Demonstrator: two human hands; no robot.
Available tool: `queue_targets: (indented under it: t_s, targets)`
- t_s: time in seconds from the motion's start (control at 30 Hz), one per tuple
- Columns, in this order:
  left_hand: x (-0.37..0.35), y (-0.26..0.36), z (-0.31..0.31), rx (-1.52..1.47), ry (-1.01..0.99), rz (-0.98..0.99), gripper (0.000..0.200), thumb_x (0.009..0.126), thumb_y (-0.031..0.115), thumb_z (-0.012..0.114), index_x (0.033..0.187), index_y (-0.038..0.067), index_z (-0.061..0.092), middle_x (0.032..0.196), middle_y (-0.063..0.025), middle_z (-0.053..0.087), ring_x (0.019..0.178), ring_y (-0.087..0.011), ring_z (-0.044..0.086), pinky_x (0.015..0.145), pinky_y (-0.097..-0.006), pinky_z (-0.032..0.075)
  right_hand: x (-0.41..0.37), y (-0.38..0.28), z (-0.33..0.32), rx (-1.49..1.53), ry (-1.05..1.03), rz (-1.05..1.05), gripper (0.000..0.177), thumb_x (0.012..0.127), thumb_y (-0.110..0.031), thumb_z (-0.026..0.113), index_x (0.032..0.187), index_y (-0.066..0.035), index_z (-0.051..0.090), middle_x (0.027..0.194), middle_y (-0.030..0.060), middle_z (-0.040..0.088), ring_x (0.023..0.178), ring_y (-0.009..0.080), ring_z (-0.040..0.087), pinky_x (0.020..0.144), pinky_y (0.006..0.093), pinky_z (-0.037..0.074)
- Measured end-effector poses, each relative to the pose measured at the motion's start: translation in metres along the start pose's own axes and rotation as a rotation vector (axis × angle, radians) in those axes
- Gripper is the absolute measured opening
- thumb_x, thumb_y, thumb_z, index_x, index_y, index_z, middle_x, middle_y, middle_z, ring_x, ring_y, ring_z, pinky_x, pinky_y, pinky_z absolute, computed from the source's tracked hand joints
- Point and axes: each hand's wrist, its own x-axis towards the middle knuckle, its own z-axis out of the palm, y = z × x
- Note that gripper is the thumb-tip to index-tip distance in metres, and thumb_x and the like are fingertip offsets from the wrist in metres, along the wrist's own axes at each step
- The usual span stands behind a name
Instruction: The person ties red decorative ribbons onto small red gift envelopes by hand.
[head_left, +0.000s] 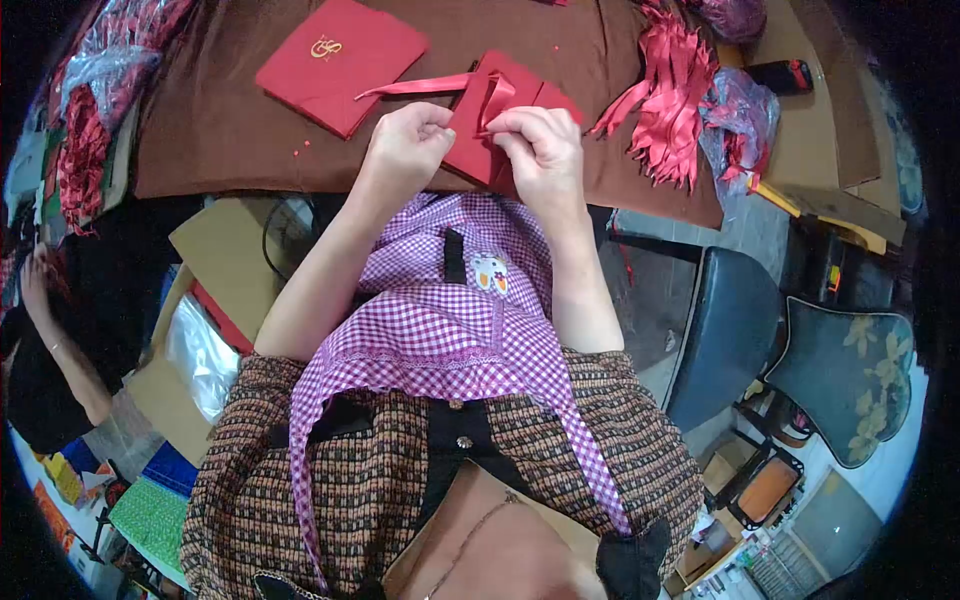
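A red card-like folder [472, 158] lies on the brown cloth in front of me, with a red satin ribbon [430, 86] across it and trailing left. My right hand [545, 150] is closed in a pinch on the ribbon near the folder's middle. My left hand [408, 148] has its fingertips pinched together at the folder's left edge; I cannot tell what is between them. A second red folder [375, 50] with a gold emblem lies flat, up and to the left.
The brown cloth [220, 120] covers the work table. A bundle of cut red ribbons [670, 95] lies to the right, by a cardboard box [845, 95]. Plastic-wrapped red material [95, 110] is at far left. Another person's arm [70, 360] shows at left. A dark chair [722, 335] stands right.
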Motion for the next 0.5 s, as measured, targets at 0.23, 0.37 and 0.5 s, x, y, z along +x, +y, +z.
queue_targets:
  t_s: [0.23, 0.37, 0.5]
  targets:
    - [0.001, -0.007, 0.003, -0.028, 0.005, 0.034, 0.028, 0.083, 0.007, 0.064, 0.104, -0.011, 0.061, 0.086, -0.0122, 0.068, 0.079, -0.0142, 0.063, 0.073, -0.0274, 0.051, 0.017, 0.006, -0.043, -0.169, 0.232, -0.003, 0.013, 0.076, 0.001, 0.068, 0.087, -0.006, 0.068, 0.088, 0.0060, 0.066, 0.086, 0.0200, 0.057, 0.080, 0.0317, 0.045]
    - [-0.001, 0.000, 0.007, -0.020, 0.004, 0.011, 0.027, 0.083, 0.006, 0.064, 0.103, -0.011, 0.061, 0.086, -0.0135, 0.068, 0.080, -0.0147, 0.064, 0.074, -0.0278, 0.052, 0.002, -0.008, -0.015, 0.056, 0.018, 0.094, 0.015, 0.076, -0.002, 0.068, 0.090, -0.007, 0.067, 0.084, 0.0050, 0.064, 0.085, 0.0209, 0.057, 0.079, 0.0327, 0.044]
    - [-0.003, -0.002, 0.008, -0.031, 0.007, 0.026, 0.025, 0.082, 0.005, 0.063, 0.101, -0.011, 0.062, 0.084, -0.0153, 0.069, 0.079, -0.0162, 0.066, 0.074, -0.0293, 0.053, -0.005, -0.008, 0.006, -0.055, 0.004, -0.004, 0.013, 0.074, -0.005, 0.069, 0.087, -0.009, 0.066, 0.081, 0.0045, 0.063, 0.082, 0.0231, 0.055, 0.079, 0.0344, 0.042]
